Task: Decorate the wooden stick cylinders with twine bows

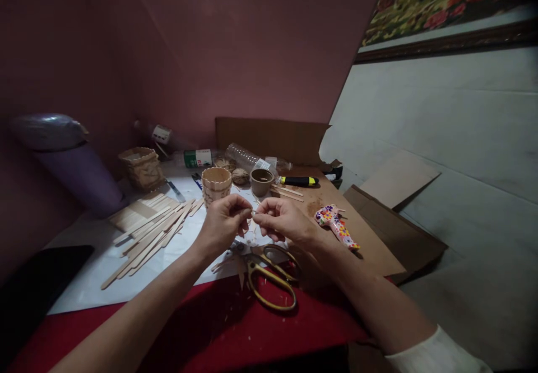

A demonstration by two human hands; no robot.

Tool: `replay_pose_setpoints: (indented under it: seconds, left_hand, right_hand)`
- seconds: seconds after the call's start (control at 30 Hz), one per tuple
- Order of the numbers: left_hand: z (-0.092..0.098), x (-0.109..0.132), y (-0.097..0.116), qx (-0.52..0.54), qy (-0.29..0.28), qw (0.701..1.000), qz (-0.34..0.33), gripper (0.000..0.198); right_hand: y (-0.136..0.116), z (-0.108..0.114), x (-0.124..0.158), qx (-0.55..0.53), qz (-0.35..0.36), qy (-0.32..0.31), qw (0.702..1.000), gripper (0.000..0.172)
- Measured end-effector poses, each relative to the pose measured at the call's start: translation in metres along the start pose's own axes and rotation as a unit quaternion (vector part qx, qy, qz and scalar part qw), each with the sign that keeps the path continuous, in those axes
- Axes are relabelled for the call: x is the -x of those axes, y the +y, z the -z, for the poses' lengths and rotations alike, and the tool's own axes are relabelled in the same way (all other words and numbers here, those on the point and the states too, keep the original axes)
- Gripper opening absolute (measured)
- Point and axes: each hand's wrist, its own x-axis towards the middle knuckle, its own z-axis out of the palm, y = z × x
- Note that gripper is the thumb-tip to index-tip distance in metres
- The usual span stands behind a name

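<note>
My left hand [225, 221] and my right hand [281, 219] meet fingertip to fingertip above the white sheet, each in a pinch. A tiny pale bit shows between them, too small to name. Just behind my left hand stands a wooden cup [216, 184] with a scalloped rim. A small bowl [261, 182] of dark liquid is behind my right hand. Scissors with yellow handles [273, 283] lie below both hands, their blades partly hidden. Loose wooden sticks [155, 235] are fanned out to the left of my left hand.
Plastic bottles [247, 157], twine balls [240, 176] and a second wooden container [142, 168] stand or lie at the back. A black and yellow tool [299, 181] and a flower-patterned glue gun [337, 226] rest on cardboard [370, 238] at right. A purple roll [79, 176] leans far left.
</note>
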Motion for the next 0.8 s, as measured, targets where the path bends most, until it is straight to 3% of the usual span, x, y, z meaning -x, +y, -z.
replay_pose_setpoints:
  seconds: [0.3, 0.5, 0.63, 0.8]
  left_hand:
    - [-0.003, 0.001, 0.003, 0.042, -0.011, 0.997, 0.062, 0.01]
    - [-0.004, 0.002, 0.012, 0.103, -0.038, 0.977, 0.183, 0.015]
    - [0.0, -0.001, 0.014, 0.039, -0.014, 0.984, 0.176, 0.018]
    - [0.006, -0.002, 0.014, 0.073, -0.093, 0.966, 0.23, 0.02]
  right_hand:
    - [-0.004, 0.005, -0.001, 0.078, 0.046, 0.023, 0.996, 0.017]
    - [-0.004, 0.006, 0.001, 0.144, 0.083, 0.035, 0.986, 0.008]
    - [0.0, 0.005, 0.001, 0.225, 0.154, 0.067, 0.96, 0.007]
    - [0.004, 0.004, -0.001, 0.178, 0.144, 0.037, 0.973, 0.005]
